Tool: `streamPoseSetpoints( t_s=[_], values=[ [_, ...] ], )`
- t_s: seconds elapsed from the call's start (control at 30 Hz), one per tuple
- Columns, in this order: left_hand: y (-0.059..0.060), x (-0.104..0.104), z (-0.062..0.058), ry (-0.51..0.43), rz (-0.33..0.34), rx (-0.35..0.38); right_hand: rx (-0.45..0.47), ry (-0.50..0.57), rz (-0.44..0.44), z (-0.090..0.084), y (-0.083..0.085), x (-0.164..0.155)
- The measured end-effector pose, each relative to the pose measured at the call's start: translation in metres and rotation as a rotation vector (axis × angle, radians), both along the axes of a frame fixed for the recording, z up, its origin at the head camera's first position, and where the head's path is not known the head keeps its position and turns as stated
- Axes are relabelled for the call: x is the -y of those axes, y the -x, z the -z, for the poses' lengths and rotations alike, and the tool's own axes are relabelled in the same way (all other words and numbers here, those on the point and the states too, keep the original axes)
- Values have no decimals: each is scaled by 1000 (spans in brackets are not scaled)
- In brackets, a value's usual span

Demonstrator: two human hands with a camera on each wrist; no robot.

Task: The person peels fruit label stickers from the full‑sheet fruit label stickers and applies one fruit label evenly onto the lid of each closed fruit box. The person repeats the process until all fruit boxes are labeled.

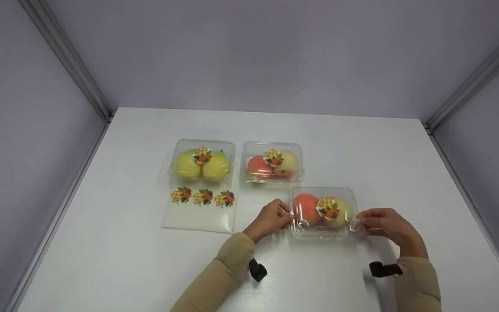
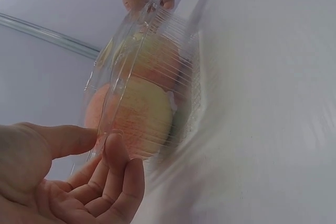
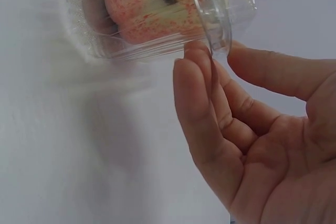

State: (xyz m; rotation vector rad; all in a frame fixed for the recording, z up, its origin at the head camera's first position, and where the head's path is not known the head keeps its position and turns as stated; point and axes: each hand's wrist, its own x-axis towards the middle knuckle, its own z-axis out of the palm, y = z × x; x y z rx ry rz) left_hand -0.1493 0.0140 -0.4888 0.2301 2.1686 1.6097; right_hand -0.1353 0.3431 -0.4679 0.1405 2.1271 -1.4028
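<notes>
**Clear fruit box pinched at both ends**

Where the white surface (image 1: 362, 151) fills the booth between lilac walls, carries three clear plastic boxes and one flat sheet. Farthest left, a closed box of two yellow fruits (image 1: 202, 161) with a flower sticker on the lid; just in front of it, a transparent sticker sheet (image 1: 201, 209) with three more of the same stickers in a row. Beside the yellow box, a second closed box (image 1: 272, 164) of one pink and one pale fruit. Nearest the person, right of centre, the near fruit box (image 1: 324, 212) with a pink and a yellow-green fruit, resting on the surface and held from both sides. Left hand (image 1: 271, 219): grip pinching the box's left rim, thumb and fingertips (image 2: 116, 148) on the plastic edge. Right hand (image 1: 386, 225): grip pinching the right rim, fingertips (image 3: 197, 59) under the lip, thumb on top.
</notes>
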Motion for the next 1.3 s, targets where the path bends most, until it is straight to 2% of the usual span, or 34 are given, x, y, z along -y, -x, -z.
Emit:
streamPoseSetpoints(
  t_s=[0.33,0.8,1.1,1.3],
  values=[
    [2,-10,-4,59,24,-27,43,38,66,1,-4,-11],
    [6,-26,-3,89,28,-29,28,21,77,0,-8,-22],
    [7,-33,-3,75,17,-47,37,14,111,1,-10,-26],
    [8,-37,-2,71,14,-57,33,69,151,0,-12,-28]
  ],
)
